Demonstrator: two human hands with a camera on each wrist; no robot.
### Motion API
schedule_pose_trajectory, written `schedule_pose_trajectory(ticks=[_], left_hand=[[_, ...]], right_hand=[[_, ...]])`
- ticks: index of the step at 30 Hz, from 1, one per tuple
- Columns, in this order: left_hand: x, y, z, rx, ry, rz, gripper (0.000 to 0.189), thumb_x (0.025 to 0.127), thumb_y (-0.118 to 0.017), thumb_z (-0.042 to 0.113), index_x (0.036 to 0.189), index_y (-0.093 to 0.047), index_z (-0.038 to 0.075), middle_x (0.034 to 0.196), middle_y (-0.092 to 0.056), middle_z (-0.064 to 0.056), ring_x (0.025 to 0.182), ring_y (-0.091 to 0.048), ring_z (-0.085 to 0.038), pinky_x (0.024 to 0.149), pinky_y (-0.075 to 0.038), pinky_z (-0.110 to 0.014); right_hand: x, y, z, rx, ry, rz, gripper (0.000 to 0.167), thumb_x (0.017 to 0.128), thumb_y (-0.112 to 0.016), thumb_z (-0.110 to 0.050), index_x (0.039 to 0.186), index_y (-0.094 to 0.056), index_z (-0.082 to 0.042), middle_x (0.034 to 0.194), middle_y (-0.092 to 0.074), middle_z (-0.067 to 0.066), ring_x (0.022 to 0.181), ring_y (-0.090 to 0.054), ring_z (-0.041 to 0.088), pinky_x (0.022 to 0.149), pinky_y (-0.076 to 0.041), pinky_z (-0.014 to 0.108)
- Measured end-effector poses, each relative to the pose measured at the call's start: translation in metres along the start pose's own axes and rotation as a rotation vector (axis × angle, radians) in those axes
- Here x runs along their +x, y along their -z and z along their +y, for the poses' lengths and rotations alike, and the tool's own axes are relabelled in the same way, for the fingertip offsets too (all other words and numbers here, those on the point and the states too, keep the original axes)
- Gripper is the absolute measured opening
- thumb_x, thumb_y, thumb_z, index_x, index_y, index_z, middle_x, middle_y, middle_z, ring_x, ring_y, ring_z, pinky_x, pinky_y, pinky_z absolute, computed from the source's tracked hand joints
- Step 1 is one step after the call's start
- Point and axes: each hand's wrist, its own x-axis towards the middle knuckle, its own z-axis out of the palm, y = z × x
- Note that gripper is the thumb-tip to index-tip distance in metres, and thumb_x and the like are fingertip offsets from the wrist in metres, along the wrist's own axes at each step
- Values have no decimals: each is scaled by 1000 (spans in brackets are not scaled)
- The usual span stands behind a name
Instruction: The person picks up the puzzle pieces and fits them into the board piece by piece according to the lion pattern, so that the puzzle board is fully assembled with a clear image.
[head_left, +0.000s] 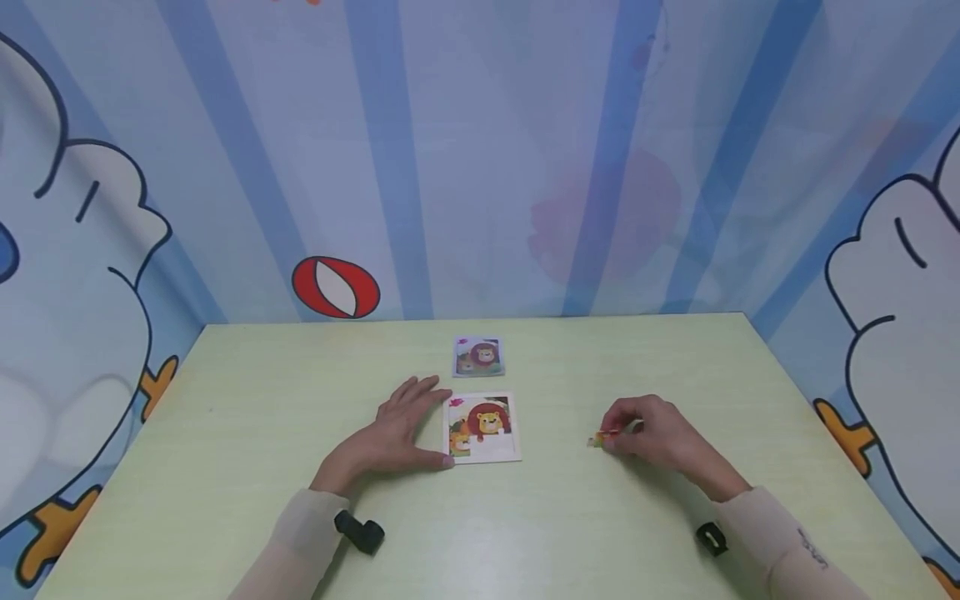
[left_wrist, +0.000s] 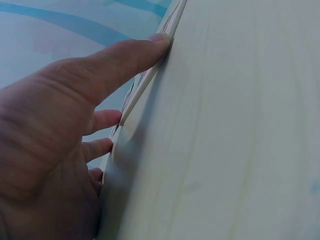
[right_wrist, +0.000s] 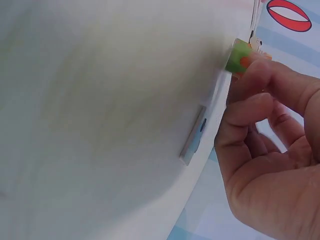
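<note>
A square jigsaw puzzle (head_left: 489, 448) with a lion picture lies in a white frame on the table, its lower right part blank white. My left hand (head_left: 393, 433) rests at its left side; in the left wrist view, the straight thumb (left_wrist: 142, 52) touches the frame's edge (left_wrist: 145, 87), with the other fingers spread beside it. To the right of the frame, my right hand (head_left: 648, 429) pinches a small green and orange puzzle piece (right_wrist: 239, 57) between thumb and fingers, close above the table. Another flat piece (right_wrist: 194, 135), pale blue with a dark mark, lies on the table near this hand.
Behind the puzzle lies a smaller card (head_left: 478, 357) with the same lion picture. The pale table (head_left: 225, 467) ends at a blue striped backdrop (head_left: 487, 150) with cartoon figures, which also closes both sides.
</note>
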Motion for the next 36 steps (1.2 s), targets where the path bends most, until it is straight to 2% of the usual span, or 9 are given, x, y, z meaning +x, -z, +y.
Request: schedule_pose_trajectory(ticks=[6,11,16,19,26,31,36], left_hand=[[1,0,0,-1,-4,3,102,81,-90,47,167,-39,26,182,-18,-4,171,-2,-38,133,-12,-74],[1,-1,-1,-4,-17,6,102,82,-90,47,167,-39,25,182,-19,-4,171,-3,-38,133,-12,-73],[1,-1,-2,-7,-22,4,101,82,-90,47,167,-39,24,182,-19,-5,171,-3,-39,134,-12,-73],[1,-1,-2,-6,-20,5,102,82,-90,46,167,-39,24,182,-19,-5,171,-3,-39,133,-12,-73],[0,0,-2,-3,-21,8,101,82,-90,46,167,-40,23,182,-19,-6,171,-3,-39,134,-12,-73],[-1,1,-1,-6,-17,9,101,81,-91,45,166,-40,23,182,-19,-6,171,-4,-39,133,-12,-73],[-1,0,-1,-8,-15,9,101,81,-91,45,166,-40,24,182,-19,-5,171,-3,-39,133,-13,-73]], right_hand=[[5,5,-2,28,-8,23,7,99,-78,-23,105,-81,-21,93,-76,4,67,-66,20,57,-51,31],[10,4,-6,41,-21,34,11,98,-81,-31,107,-82,-25,87,-78,5,62,-66,24,52,-48,32],[13,2,-12,69,-22,36,15,96,-82,-33,109,-83,-27,75,-73,9,60,-64,28,47,-43,32],[15,0,-16,84,-21,31,16,96,-82,-34,110,-83,-27,70,-70,9,60,-65,29,46,-40,31],[21,-6,-27,104,-26,35,17,94,-84,-33,109,-84,-27,69,-70,9,60,-64,30,47,-35,29],[27,-13,-37,129,-18,40,17,93,-86,-31,108,-85,-25,65,-67,8,57,-62,30,49,-37,29],[33,-22,-46,146,-1,31,17,92,-87,-30,107,-85,-23,68,-69,12,57,-64,30,50,-39,29]])
